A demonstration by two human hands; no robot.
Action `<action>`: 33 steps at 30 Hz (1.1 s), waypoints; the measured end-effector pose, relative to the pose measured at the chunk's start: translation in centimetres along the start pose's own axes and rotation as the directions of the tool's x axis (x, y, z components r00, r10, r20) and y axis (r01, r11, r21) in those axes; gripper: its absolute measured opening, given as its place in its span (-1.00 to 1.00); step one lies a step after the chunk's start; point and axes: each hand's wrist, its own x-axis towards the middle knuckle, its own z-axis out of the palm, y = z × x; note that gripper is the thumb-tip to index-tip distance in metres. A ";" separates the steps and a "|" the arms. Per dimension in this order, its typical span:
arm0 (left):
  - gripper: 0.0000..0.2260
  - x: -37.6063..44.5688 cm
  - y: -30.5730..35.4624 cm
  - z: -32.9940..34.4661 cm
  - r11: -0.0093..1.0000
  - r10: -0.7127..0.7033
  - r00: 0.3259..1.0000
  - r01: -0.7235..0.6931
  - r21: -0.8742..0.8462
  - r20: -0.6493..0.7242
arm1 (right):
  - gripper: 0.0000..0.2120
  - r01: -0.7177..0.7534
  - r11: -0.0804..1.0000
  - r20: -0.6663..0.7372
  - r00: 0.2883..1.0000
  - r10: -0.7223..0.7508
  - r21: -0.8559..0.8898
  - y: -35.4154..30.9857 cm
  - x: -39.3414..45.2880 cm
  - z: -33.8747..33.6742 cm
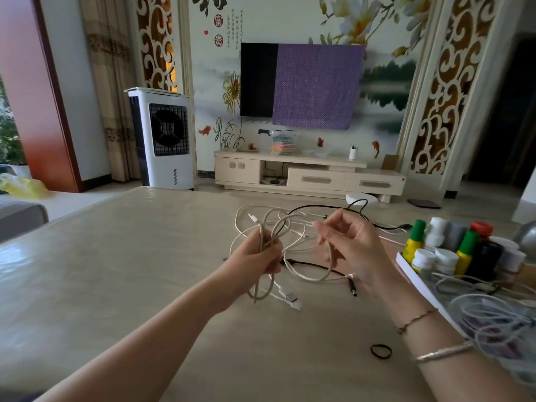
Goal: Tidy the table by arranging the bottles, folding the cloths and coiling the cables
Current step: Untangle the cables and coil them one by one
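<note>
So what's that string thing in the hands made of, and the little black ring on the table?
The pale cable looks sheathed in woven fabric: matt beige, and it bends in soft loops. Its plug ends look like white plastic. The black ring seems a stretchy hair band, thin and dull, probably elastic or rubber; it is too small to tell for sure.

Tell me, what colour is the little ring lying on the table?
Black; the ring shows in the head view.

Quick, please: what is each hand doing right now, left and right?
Left hand: grips a bunch of white cable loops.
Right hand: pinches a strand of the same cable.
</note>
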 end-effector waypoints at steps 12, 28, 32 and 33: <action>-0.64 -0.8 -0.6 3.1 0.997 0.062 0.996 -0.065 0.037 0.066 | -0.93 -0.012 0.999 0.059 0.998 0.014 -0.034 -0.2 -0.4 1.7; -0.82 -0.2 1.5 0.7 0.907 0.140 0.990 -0.126 -0.403 0.006 | -0.57 -0.499 0.847 0.212 0.821 0.530 -0.186 1.8 -0.2 2.5; -0.84 -0.1 1.9 0.1 0.818 0.151 0.986 -0.082 -0.569 0.075 | -0.71 -0.578 0.816 0.210 0.798 0.565 0.001 2.0 -0.1 3.5; -0.86 -0.1 1.9 0.0 0.811 0.158 0.984 -0.084 -0.579 0.078 | -0.78 -0.575 0.817 0.183 0.808 0.560 0.038 1.9 -0.1 3.4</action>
